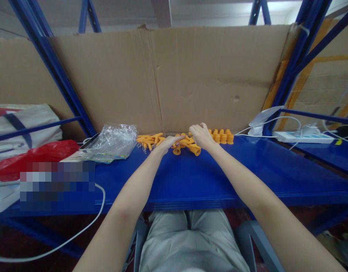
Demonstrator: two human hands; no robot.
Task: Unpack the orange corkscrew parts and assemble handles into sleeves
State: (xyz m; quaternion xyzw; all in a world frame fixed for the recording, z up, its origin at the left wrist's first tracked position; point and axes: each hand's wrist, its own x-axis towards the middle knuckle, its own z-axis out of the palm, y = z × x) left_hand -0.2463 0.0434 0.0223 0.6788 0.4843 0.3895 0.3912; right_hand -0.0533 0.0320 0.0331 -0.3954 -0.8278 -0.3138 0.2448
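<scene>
My left hand reaches into a row of orange plastic pieces at the back of the blue table, fingers stretched out to the right and touching the pile. Just right of it, my right hand is closed, its fingers curled over the pieces; what they hold is hidden. Between and below the hands lie orange pieces with hollow, cup-like ends. Left of my left hand are branching orange pieces with small metal chains. Beyond my right hand, orange cup-shaped pieces stand upright in rows.
A tall cardboard sheet closes off the back of the blue table. Clear plastic bags and a red bag lie at left. A white power strip with cables is at right. Blue metal posts frame the sides.
</scene>
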